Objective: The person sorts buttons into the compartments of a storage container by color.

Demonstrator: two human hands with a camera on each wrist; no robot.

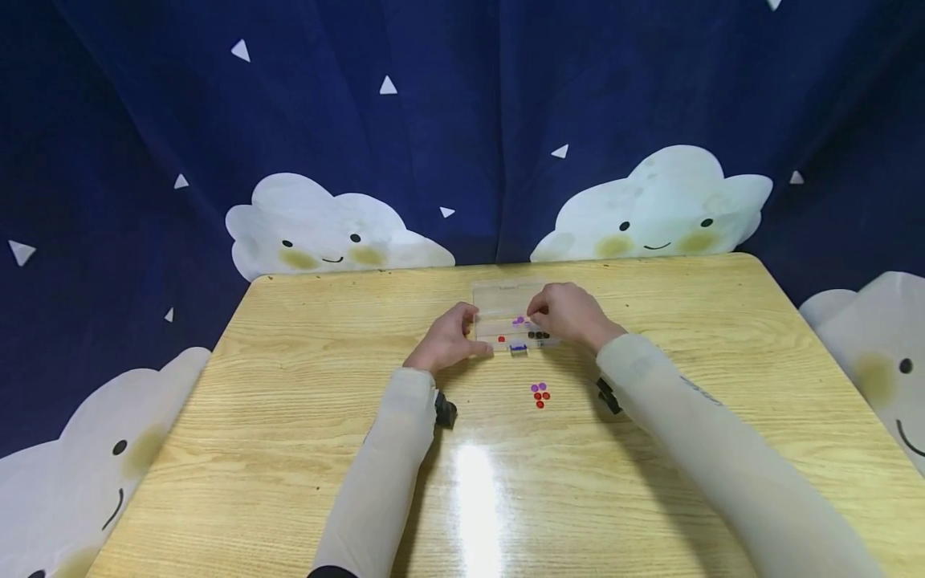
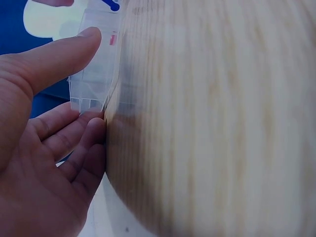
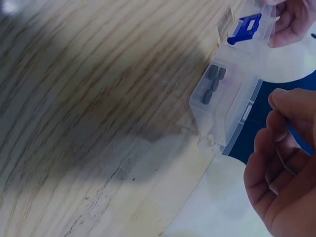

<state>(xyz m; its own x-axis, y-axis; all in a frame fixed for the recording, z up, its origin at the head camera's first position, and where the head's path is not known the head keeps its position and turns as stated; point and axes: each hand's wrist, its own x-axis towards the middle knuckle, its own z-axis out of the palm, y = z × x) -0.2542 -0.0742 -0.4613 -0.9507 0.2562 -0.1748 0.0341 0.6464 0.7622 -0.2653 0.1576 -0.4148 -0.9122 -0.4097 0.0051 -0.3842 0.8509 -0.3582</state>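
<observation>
A clear plastic compartment box (image 1: 506, 299) stands on the table with its lid raised and a blue latch (image 1: 518, 348) at the front. My left hand (image 1: 450, 337) grips its left end, thumb in front and fingers at the corner. Over the right part of the box is my right hand (image 1: 571, 313), thumb and forefinger tips close together; I cannot tell whether a small piece is between them. Inside the box lie black discs (image 3: 213, 85) in a front right compartment, a red disc (image 1: 502, 339) at front left and purple discs (image 1: 519, 319) further back.
Several loose red discs (image 1: 538, 396) and purple discs (image 1: 543, 386) lie in a cluster on the wooden table (image 1: 289, 417) in front of the box. A dark blue curtain (image 1: 462, 120) with cloud shapes hangs behind the table's far edge.
</observation>
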